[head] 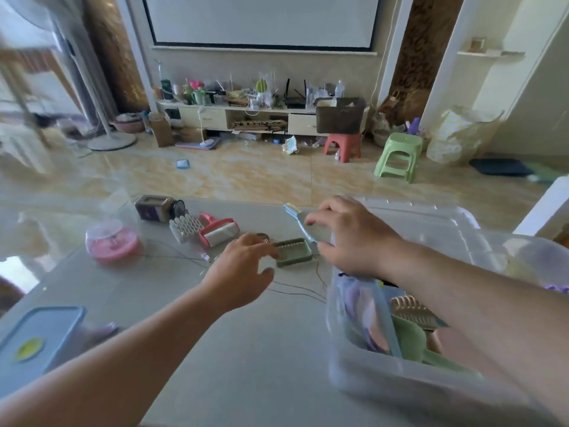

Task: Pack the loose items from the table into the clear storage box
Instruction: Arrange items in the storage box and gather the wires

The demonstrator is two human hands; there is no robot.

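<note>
The clear storage box (366, 374) stands at the table's right and holds a green item, a wooden comb and purple things. A green ridged tray (294, 251) lies mid-table. My left hand (243, 266) reaches over it, fingers spread, the fingertips at its left edge. A blue brush (300, 223) lies just right of the tray. My right hand (348, 235) hovers over the brush handle. Its fingers and thumb curve around the handle with a gap between them. Further left lie a pink lint roller (219, 234), a white honeycomb block (184, 228), a dark jar (157, 208) and a pink round tub (112, 243).
A blue-lidded container (38, 337) sits at the near left corner. Thin dark wires (295, 291) trail across the table between the tray and the box. The clear box lid (431, 224) lies behind the box. Beyond the table are a tiled floor and stools.
</note>
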